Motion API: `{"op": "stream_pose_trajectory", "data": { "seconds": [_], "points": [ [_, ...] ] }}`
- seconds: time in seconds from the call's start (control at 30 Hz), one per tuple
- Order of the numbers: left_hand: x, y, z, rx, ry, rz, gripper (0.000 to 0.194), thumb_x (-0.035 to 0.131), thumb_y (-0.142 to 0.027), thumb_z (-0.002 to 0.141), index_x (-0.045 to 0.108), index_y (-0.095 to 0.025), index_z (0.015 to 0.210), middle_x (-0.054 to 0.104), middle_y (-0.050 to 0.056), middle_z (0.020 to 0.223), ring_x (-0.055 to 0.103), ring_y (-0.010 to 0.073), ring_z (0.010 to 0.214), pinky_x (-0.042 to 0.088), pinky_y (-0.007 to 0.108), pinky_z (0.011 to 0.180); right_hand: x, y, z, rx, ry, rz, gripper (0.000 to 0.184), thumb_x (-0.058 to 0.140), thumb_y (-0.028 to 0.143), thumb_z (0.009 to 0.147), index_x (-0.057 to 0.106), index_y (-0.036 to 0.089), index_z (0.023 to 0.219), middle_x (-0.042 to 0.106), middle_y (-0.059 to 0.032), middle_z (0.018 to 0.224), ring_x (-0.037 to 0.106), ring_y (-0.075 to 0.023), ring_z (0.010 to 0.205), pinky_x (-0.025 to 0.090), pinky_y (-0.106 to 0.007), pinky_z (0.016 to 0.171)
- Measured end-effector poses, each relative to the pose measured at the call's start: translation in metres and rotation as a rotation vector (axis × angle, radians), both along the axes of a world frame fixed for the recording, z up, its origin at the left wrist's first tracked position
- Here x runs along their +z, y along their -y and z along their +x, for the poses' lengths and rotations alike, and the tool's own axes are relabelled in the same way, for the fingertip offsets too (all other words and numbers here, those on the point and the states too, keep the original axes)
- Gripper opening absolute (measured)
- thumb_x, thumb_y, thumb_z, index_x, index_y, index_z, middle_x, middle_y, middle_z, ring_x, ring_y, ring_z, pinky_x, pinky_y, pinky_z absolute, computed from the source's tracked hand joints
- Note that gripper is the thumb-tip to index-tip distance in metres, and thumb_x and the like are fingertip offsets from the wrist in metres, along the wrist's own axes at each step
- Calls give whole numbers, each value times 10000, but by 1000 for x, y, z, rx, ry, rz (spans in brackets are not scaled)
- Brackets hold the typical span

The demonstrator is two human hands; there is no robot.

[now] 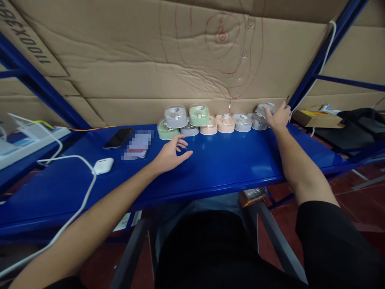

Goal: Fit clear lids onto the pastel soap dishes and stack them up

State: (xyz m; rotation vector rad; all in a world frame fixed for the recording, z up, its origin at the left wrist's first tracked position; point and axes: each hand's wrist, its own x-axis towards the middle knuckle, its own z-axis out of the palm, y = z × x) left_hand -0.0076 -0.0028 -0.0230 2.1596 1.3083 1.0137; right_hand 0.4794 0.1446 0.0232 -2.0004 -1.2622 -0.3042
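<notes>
My right hand (278,116) grips a small grey box with a clear lid (264,107) at the right end of the row, just over another grey clear-lidded box (258,121). My fingers partly cover the held box. Over the blue table, my left hand (171,154) is open, fingers apart, holding nothing. It is nearest to a green box (167,131) and a grey box (189,129). On top of the row sit a lilac-grey box (175,116) and a green box (199,115). Two peach boxes (225,123) and a lilac box (242,123) continue the line.
A phone with a lit screen (137,144), a dark phone (118,138) and a white earbud case (104,165) lie at left on the blue table (228,164). A white cable (87,192) crosses there. Behind rises a cardboard wall (135,80). An open carton (319,119) stands at right.
</notes>
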Motion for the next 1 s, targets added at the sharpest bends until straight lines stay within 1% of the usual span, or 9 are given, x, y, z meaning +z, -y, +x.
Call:
{"op": "stream_pose_trajectory", "data": {
  "seconds": [0.1,0.23,0.33,0.43,0.5,0.6,0.67,0.83,1.0],
  "points": [
    [-1,-1,0,-1,-12,6,683,765,-562,908,528,-207,1441,761,166,1283,761,333,1151,620,556,996,5,5,-27,89,160,135,838,623,525,1077,423,-7,1692,345,-400,1762,350,-448,1650,284,-644,1308],
    [-3,-2,1,1,-22,24,659,765,-563,906,540,-213,1417,767,146,1258,762,320,1139,621,534,995,4,10,-106,537,426,133,865,618,623,1027,455,87,1686,354,-307,1804,310,-486,1692,282,-701,1341],
    [-4,-2,1,-10,-21,30,630,766,-542,903,549,-211,1393,772,146,1245,764,318,1131,622,526,987,2,13,-179,822,579,67,978,719,682,964,432,115,1707,356,-297,1813,335,-514,1679,292,-694,1351],
    [-4,-3,1,-14,-15,35,608,769,-515,901,557,-211,1383,773,147,1243,766,315,1125,624,521,977,4,17,-237,900,665,47,1037,861,546,912,396,114,1731,334,-302,1827,341,-516,1673,296,-682,1346],
    [-4,-3,1,-14,-20,37,597,771,-505,903,561,-214,1380,776,143,1242,766,312,1126,624,520,978,5,21,-260,875,707,11,943,861,402,928,427,96,1708,406,-306,1787,396,-501,1639,310,-657,1338],
    [-4,-3,1,-19,-35,41,594,764,-512,909,561,-210,1379,779,140,1233,766,307,1119,623,525,988,3,29,-273,852,769,-33,646,674,203,1011,525,58,1623,570,-290,1659,520,-449,1530,350,-605,1312],
    [-4,-3,1,-20,-42,44,605,754,-526,913,559,-200,1384,777,149,1235,764,309,1117,620,530,992,1,34,-271,866,805,-19,564,531,120,1037,552,31,1593,620,-285,1602,555,-427,1485,361,-589,1298],
    [-4,-2,-1,-24,-28,49,610,758,-527,921,559,-199,1396,772,156,1247,766,313,1121,624,537,984,4,42,-247,960,753,42,633,518,137,1013,504,5,1632,559,-298,1681,490,-451,1558,351,-642,1300],
    [-4,-7,-2,21,172,49,722,803,-548,897,518,-192,1457,742,188,1307,763,329,1169,631,549,1023,13,71,-215,1098,444,216,701,627,272,970,505,113,1642,581,-230,1685,517,-427,1560,415,-634,1294]
  ]
}}
